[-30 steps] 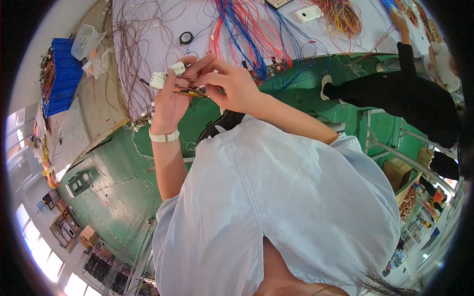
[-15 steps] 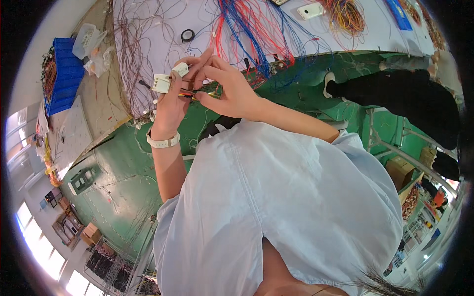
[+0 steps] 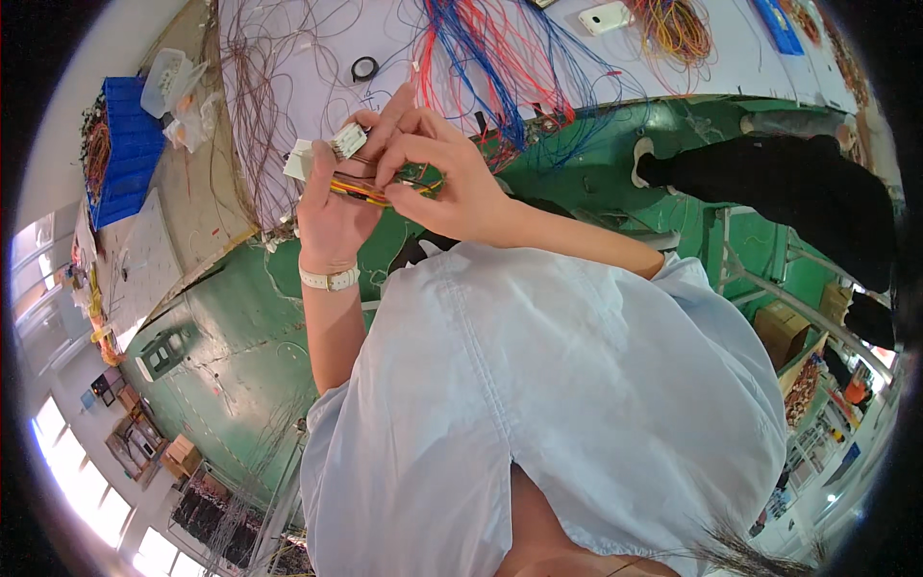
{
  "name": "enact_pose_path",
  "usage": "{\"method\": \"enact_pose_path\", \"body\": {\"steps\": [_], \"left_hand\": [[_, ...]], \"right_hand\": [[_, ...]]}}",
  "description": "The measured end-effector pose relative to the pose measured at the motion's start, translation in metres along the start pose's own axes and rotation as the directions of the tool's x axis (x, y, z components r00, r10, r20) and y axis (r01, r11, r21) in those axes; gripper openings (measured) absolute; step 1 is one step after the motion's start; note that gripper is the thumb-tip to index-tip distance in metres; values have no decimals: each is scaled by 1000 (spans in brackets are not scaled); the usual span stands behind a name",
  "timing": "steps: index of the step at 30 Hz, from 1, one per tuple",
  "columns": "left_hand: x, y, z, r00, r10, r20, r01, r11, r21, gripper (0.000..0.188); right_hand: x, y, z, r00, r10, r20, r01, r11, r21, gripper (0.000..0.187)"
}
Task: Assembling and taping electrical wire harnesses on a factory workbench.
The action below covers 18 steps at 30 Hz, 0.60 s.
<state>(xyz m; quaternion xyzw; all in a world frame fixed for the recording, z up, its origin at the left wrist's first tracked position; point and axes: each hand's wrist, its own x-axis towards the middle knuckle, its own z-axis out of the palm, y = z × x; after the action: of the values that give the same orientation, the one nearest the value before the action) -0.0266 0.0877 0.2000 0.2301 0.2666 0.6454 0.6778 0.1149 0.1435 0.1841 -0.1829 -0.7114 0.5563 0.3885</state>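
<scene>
My left hand [image 3: 338, 216], with a white watch strap at the wrist, is closed around white plastic connectors. One connector [image 3: 349, 140] shows a row of slots beside the fingers; another white connector [image 3: 300, 161] sticks out past the thumb. Yellow, red and black wires [image 3: 361, 190] run from the left palm toward my right hand [image 3: 437, 178]. The right thumb and fingertips are pinched on these wires, close to the left palm. Exactly which wire lies between the right fingertips is too small to tell.
On the white table [image 3: 322, 91] lie brown wires [image 3: 260, 96], a roll of black tape [image 3: 364, 68], red and blue wire bundles [image 3: 490, 67], a phone [image 3: 606, 18] and yellow wires [image 3: 678, 34]. A blue bin [image 3: 130, 149] stands left. Another person's dark-clothed leg [image 3: 760, 188] is at right.
My left hand has turned, so the slotted connector's face and more of the coloured wires now show. The right hand stays near the same spot, pinching.
</scene>
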Motion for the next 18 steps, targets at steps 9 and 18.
{"method": "enact_pose_path", "body": {"steps": [9,18], "left_hand": [[2,-1,0,999,5,43,-8,997,70,61],[1,-4,-1,997,21,-76,-33,988,-153,55]], "right_hand": [[-3,8,1,998,-49,-46,47,998,-38,12],[2,2,-1,946,-320,-55,279,888,-366,19]]}}
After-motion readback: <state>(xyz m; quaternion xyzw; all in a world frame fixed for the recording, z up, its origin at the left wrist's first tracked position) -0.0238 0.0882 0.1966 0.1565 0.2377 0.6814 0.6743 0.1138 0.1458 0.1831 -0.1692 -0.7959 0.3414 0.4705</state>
